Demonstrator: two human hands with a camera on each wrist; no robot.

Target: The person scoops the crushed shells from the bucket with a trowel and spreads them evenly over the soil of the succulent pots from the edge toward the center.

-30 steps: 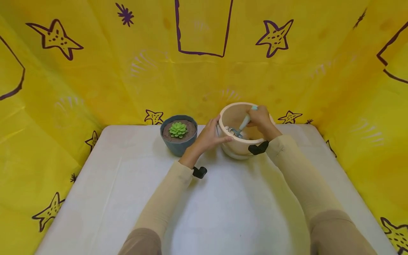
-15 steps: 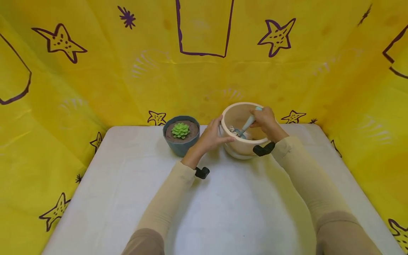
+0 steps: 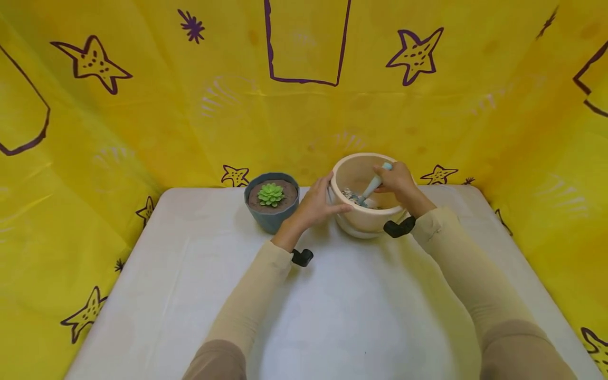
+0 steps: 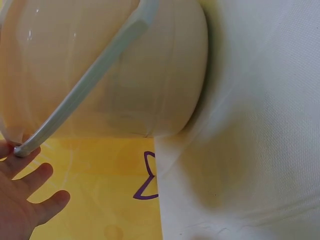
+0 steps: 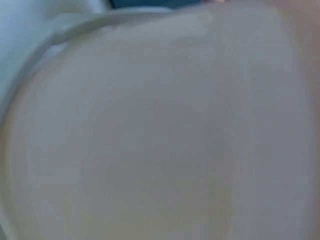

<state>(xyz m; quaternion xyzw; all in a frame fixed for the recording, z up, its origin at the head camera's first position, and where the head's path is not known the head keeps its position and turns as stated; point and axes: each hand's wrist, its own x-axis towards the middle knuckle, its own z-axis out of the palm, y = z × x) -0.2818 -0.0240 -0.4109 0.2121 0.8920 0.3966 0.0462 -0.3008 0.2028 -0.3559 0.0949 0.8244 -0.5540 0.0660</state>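
Note:
A cream bucket stands upright at the back of the table; its pale handle hangs down the side in the left wrist view. My left hand rests against the bucket's left side, thumb along the front rim and fingers spread. Inside the bucket, my right hand grips the handle of a small light-blue shovel. The shovel is tilted, its blade down among whitish, shell-like bits on the bottom. The blade is partly hidden. The right wrist view is blurred and mostly filled by the bucket.
A blue-grey pot with a green succulent in brown soil stands left of the bucket, close to my left wrist. A white cloth covers the table. Yellow sheeting with drawn stars encloses the back and sides.
The head view has shifted slightly, so everything appears a little farther right. My right hand and the shovel handle have moved slightly right inside the bucket. The left hand keeps its place on the bucket.

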